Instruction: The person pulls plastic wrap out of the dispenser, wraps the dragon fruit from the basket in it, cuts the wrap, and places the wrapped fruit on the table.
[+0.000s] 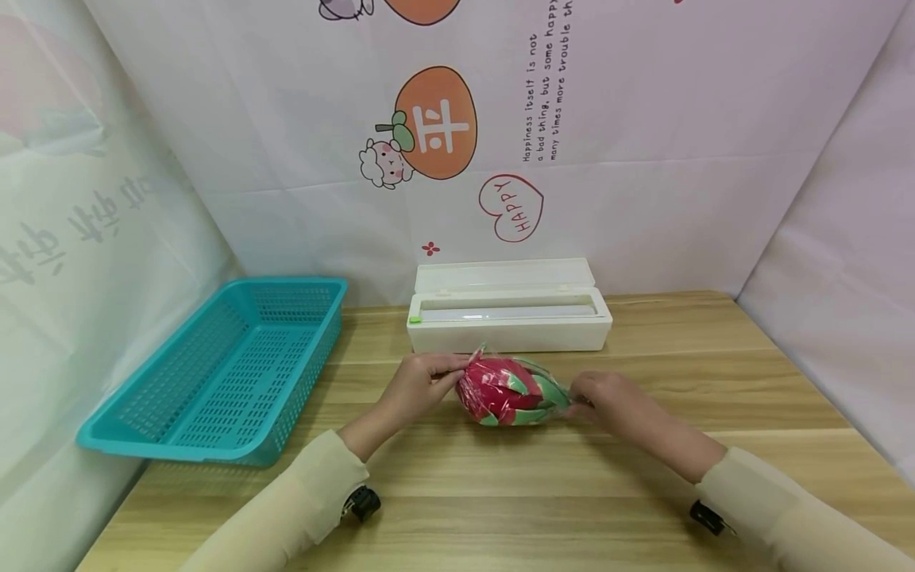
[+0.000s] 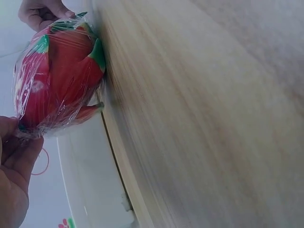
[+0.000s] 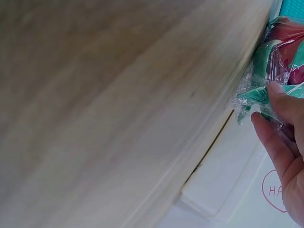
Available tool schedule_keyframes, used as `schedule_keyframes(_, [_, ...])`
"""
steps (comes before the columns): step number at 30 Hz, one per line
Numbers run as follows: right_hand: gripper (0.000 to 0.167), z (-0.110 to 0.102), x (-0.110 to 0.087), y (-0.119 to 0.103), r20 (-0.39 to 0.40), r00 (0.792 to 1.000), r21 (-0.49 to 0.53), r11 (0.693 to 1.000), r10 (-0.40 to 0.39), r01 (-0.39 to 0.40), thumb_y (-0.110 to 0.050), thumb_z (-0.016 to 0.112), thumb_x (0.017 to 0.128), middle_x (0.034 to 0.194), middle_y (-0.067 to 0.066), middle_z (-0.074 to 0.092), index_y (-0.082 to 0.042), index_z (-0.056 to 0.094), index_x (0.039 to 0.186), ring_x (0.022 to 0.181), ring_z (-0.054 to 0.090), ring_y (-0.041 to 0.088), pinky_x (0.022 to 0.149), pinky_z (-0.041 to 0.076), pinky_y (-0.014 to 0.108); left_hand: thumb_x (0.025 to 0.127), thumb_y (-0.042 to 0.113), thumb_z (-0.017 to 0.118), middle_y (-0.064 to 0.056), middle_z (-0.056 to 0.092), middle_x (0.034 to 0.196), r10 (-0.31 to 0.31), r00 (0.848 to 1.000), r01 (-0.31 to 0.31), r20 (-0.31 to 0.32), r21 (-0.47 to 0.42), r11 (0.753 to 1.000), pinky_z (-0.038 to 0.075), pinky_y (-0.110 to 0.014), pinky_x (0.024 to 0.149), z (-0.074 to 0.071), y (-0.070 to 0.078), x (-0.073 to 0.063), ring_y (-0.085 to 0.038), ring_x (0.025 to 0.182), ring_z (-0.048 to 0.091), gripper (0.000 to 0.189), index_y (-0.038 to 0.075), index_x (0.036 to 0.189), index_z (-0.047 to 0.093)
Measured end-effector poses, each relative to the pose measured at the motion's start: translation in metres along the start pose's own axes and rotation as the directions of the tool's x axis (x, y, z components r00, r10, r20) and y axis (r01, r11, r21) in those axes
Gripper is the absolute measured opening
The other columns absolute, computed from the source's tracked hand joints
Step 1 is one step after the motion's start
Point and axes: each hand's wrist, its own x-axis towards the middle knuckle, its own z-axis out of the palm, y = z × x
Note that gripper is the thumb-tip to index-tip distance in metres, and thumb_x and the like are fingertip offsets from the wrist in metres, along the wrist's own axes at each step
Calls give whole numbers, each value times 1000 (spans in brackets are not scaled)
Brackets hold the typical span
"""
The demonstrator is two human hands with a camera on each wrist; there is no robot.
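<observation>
A red dragon fruit [image 1: 503,389] with green-tipped scales lies on its side in the middle of the table, wrapped in clear cling film [image 2: 61,111]. My left hand [image 1: 422,385] pinches the gathered film at the fruit's red left end between thumb and fingers. At the green right end, my right hand [image 1: 608,401] holds the film by the leaf tips. In the right wrist view, the thumb and a finger of that hand [image 3: 287,137] are on either side of crumpled film around a green tip. Both ends of the wrap are bunched.
Just behind the fruit stands a long white cling film dispenser box [image 1: 511,335], its lid raised and a roll inside. A turquoise plastic basket [image 1: 296,389] sits at the left of the wooden table [image 1: 500,508]. Printed white cloth [image 1: 643,222] hangs at the back and sides.
</observation>
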Motion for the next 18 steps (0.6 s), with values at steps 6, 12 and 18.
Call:
schedule_keyframes(6, [15,-1,0,-1,30,1000,-28,1000,-10,11,3,83,69,75,1,66,-4,71,75,68,65,13,59,54,23,88,4,70,-9,71,107,35,999,-35,-13,21,999,53,-19,77,0,-3,-1,-20,99,68,19,4,107,75])
schedule_keyframes(12, [16,0,0,2,21,999,-41,998,-40,41,5,82,69,75,1,66,-4,72,76,67,66,12,59,54,21,87,3,71,-10,71,106,81,996,-80,-41,25,996,53,-21,79,2,-4,-2,-21,98,69,20,4,106,75])
schedule_keyframes(18, [19,1,-1,5,28,999,-10,1000,-29,30,4,80,73,81,3,69,-2,71,88,72,67,13,62,55,21,86,2,71,-9,71,105,74,996,-73,-53,23,997,53,-20,79,3,-4,-2,-20,97,69,20,4,105,75])
